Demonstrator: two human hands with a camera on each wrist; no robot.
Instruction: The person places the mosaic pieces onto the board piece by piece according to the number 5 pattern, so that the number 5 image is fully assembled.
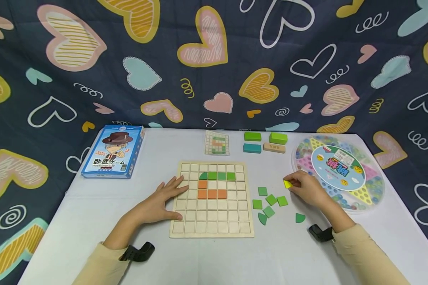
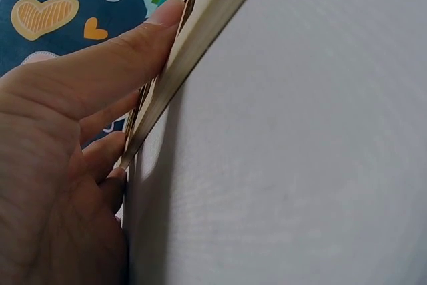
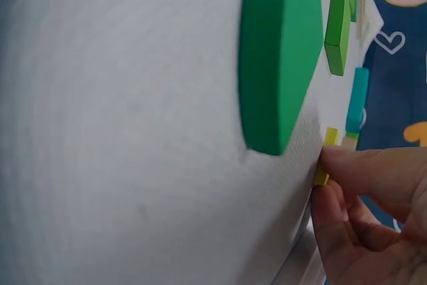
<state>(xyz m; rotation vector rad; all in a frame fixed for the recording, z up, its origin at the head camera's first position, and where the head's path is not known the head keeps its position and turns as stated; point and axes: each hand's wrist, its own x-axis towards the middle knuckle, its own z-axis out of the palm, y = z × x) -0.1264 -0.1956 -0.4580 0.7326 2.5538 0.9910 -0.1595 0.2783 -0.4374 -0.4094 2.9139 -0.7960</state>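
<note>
In the head view a wooden grid board (image 1: 212, 227) lies flat, with a row of green tiles (image 1: 222, 176) and several orange tiles (image 1: 212, 194) in its upper cells. My left hand (image 1: 160, 202) rests spread at the board's left edge; in the left wrist view its thumb (image 2: 127, 55) lies over the board's rim (image 2: 180, 65). Right of the board, my right hand (image 1: 308, 188) pinches a small yellow tile (image 1: 287, 184) between thumb and fingers. The right wrist view shows this yellow tile (image 3: 321, 175) close to the tablecloth. Loose green tiles (image 1: 270, 199) lie between board and right hand.
A small pattern card (image 1: 216, 143) lies behind the board, with green blocks (image 1: 278, 138), a teal block (image 1: 252, 148) and a wooden block (image 1: 274, 147) beside it. At back left is a blue game box (image 1: 112, 152); a round Chinese-checkers-like case (image 1: 369, 186) lies right of my right hand.
</note>
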